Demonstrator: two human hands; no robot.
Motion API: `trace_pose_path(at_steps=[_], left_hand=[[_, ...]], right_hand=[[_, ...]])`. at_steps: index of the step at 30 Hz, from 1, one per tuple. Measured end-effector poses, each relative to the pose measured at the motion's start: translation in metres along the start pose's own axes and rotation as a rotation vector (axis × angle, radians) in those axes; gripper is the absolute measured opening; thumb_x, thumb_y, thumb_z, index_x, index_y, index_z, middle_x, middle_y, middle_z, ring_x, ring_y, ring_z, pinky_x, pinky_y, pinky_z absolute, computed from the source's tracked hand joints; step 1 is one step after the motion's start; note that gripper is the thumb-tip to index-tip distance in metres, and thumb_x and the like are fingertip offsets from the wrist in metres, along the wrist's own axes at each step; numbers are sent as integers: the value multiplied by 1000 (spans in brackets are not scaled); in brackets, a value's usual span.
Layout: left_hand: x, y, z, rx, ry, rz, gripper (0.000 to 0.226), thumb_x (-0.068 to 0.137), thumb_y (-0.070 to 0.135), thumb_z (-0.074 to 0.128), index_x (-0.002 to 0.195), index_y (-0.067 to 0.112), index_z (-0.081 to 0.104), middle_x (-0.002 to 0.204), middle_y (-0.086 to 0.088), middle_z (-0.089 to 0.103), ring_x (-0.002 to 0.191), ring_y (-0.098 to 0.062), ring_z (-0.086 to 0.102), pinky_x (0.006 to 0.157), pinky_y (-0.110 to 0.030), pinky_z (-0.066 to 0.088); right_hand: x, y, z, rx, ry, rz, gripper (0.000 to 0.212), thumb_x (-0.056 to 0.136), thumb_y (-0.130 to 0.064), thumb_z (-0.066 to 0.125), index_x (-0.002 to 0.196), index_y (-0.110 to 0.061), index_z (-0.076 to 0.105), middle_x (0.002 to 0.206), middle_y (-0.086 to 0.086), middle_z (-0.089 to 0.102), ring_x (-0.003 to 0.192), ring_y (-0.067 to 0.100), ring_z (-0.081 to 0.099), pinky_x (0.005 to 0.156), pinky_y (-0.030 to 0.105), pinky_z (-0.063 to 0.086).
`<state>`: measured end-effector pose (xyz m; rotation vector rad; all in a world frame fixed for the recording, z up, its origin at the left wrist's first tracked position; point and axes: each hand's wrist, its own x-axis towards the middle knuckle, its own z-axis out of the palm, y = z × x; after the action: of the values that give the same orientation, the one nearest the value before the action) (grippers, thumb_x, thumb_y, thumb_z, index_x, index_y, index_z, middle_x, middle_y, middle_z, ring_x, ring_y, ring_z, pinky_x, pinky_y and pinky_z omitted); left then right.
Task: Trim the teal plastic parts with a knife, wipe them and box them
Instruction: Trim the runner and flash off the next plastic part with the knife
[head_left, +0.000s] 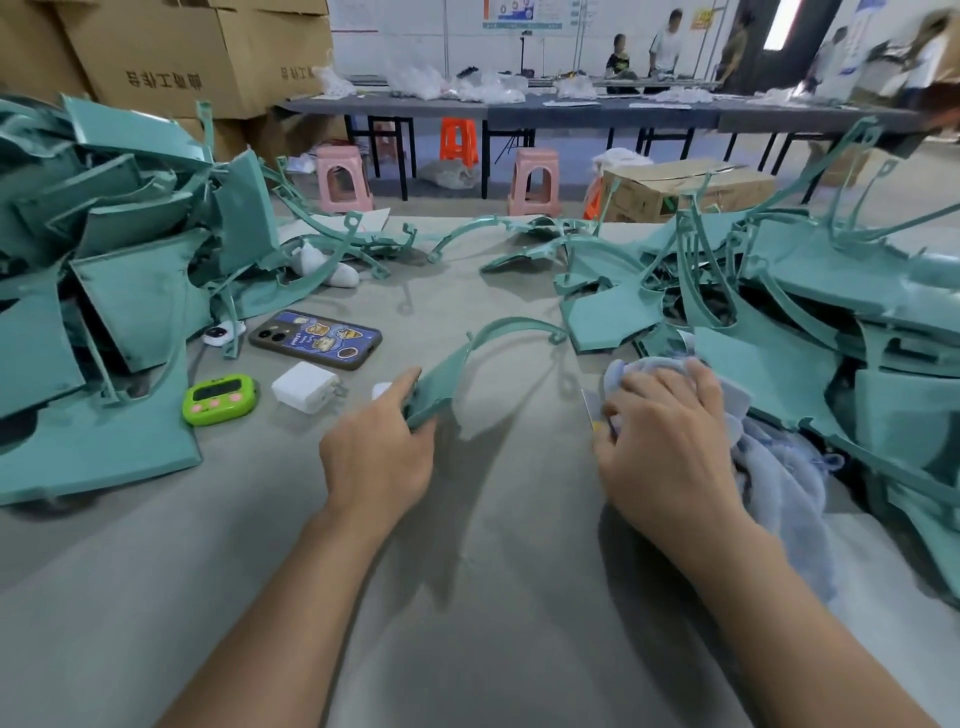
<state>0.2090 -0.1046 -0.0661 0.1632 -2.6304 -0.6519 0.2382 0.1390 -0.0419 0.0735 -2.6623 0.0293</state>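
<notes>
On my feed the left grip (379, 452) is closed on the broad flat end of one teal part (441, 384), thumb underneath and forefinger laid along its edge. The part's thin arc curves away to the right above the grey worktop (467, 597). The right grip (670, 436) sits knuckles-up with fingers curled into a bunched pale blue cloth (779, 478). A thin pale edge with a yellow spot peeks out beside its fingers, and I cannot tell what that is. Heaps of teal parts rise at the left (104, 270) and the right (831, 312). A phone (315, 339), a green timer (221, 399) and a white charger (307, 387) lie near the left heap.
</notes>
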Motion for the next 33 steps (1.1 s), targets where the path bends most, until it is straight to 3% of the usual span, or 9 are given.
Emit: trace_pose_path(at_steps=[2,5,8,10,15,22,27,30,33], left_hand=[[0,-1,2,-58,-26,38,40,96,33,55,136,42,54,110,-1,71,100,-35,65,77,-38,47],[-1,-3,5,-236,-55,64,39,97,19,55,133,34,58,109,-1,70,99,-36,63,80,-40,50],[0,-6,6,-315,-43,61,41,97,15,55,133,34,61,114,4,69,102,-29,63,81,-32,45],[1,-7,7,-338,-53,55,42,97,16,54,132,38,61,113,8,68,101,-23,63,80,-28,42],[2,-9,7,-386,-41,30,44,95,12,55,128,40,65,113,8,70,101,-16,61,79,-22,40],[3,-10,5,-369,-48,18,56,89,2,50,123,42,68,107,8,71,95,-18,62,79,-28,47],[2,-12,7,-335,-54,71,60,89,-1,50,130,39,66,116,12,71,102,-17,63,79,-19,42],[-3,-11,3,-315,-22,137,66,82,-6,51,133,34,65,128,15,68,114,-8,60,89,-4,37],[-6,-7,-1,-347,20,220,70,77,-12,51,134,26,66,134,12,65,125,-4,55,100,2,27]], right_hand=[[-6,-9,0,-77,-112,-44,31,92,-41,55,69,-24,67,72,-5,65,86,21,60,98,34,25],[-5,-11,3,-117,-200,117,35,93,-52,49,71,-26,56,69,-7,57,86,18,58,81,35,18],[-2,-4,7,-89,-189,209,20,94,-38,50,89,-27,65,93,-5,70,112,17,57,92,36,23],[0,-5,11,-130,-220,199,24,90,-26,46,105,-27,65,107,-4,71,117,18,56,97,36,28],[4,-7,12,-106,-234,264,10,86,-22,47,84,-27,55,102,-4,69,112,18,56,90,35,29],[0,-2,7,-18,-172,159,11,84,-16,59,86,-27,58,99,-2,64,101,22,54,83,32,22],[-4,-5,-3,529,142,187,20,95,-15,63,84,-26,51,74,-8,60,80,20,55,77,27,36],[-9,-24,-8,826,38,182,22,95,-15,67,89,-29,52,75,-11,70,76,3,62,65,15,45],[-14,-37,-6,979,-87,163,21,95,-9,66,90,-30,65,75,-14,72,62,4,62,57,20,49]])
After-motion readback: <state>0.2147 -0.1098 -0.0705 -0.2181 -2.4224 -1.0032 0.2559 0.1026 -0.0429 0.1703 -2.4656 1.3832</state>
